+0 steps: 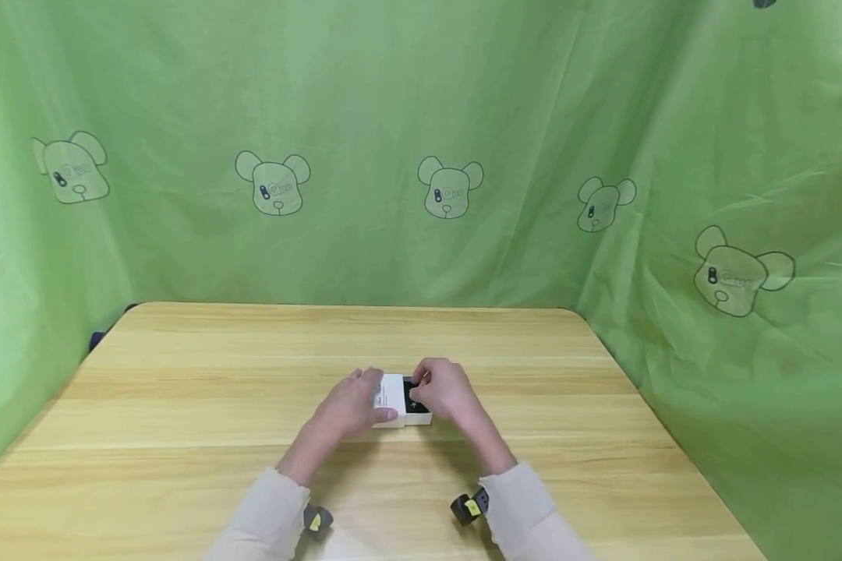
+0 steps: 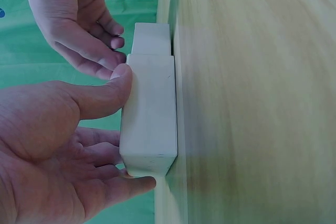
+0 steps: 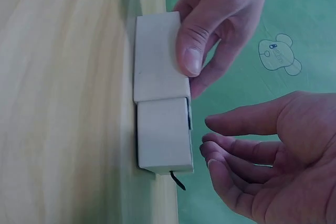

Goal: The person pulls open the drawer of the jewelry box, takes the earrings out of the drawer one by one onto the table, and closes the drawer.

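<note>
A white drawer-style box (image 1: 390,389) lies on the table, its inner tray (image 3: 164,135) slid partway out to the right. Black lining (image 1: 412,399) with small light marks shows in the exposed part of the tray. From the tray's end hangs a short black ribbon tab (image 3: 178,181). My left hand (image 1: 352,403) grips the outer sleeve (image 2: 149,106), thumb along the near side and fingers around the far side and end. Over the exposed tray is my right hand (image 1: 443,387), fingers loosely bent. In the right wrist view its fingertips (image 3: 212,148) stand beside the box, holding nothing visible.
The wood-grain table (image 1: 182,374) extends around the box on all sides. Green curtains (image 1: 365,257) printed with bear heads hang behind it and at both sides. Each wrist wears a small black camera (image 1: 465,509) under a light sleeve (image 1: 526,506).
</note>
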The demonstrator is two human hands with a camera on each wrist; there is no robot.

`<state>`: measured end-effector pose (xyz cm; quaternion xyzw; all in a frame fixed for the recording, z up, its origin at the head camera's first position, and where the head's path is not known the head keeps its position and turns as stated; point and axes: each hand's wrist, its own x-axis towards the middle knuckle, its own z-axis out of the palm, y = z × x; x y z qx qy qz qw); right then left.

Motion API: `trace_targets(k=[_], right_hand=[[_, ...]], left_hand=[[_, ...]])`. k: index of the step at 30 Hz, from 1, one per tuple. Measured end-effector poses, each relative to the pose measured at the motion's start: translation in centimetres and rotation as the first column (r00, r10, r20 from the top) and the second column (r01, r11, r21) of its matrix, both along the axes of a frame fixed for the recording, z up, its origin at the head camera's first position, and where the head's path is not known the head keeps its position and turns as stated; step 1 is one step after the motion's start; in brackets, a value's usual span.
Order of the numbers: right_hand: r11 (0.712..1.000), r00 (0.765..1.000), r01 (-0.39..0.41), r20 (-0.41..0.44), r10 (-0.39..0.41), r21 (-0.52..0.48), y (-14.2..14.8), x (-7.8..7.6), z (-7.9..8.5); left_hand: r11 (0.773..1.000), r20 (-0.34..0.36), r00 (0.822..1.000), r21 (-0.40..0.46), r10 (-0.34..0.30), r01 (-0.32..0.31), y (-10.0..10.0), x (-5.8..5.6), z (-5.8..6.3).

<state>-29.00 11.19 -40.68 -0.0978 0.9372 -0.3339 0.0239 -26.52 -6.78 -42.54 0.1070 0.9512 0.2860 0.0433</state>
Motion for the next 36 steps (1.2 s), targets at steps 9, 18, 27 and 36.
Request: trace_targets(k=[9, 18, 27, 36], right_hand=[[0.996, 0.998, -0.009, -0.063, 0.015, 0.091, -0.4, 0.1, -0.9], [0.991, 0.997, 0.009, -0.079, 0.002, 0.136, -0.9, 0.3, -1.1], [0.99, 0.998, 0.021, -0.066, -0.012, 0.141, -1.1, 0.3, -1.3], [0.991, 0.999, 0.023, -0.043, -0.017, 0.129, -1.1, 0.4, -1.4]], left_hand=[[1.0, -0.002, 1.0, 0.003, 0.0, 0.0, 0.0, 0.0, 0.0], [1.0, -0.012, 1.0, 0.01, -0.004, 0.005, -0.1, -0.2, -0.2], [1.0, 0.002, 1.0, 0.007, 0.008, -0.008, -0.1, -0.1, -0.1], [1.0, 0.006, 1.0, 0.013, 0.01, -0.01, 0.0, 0.0, -0.1]])
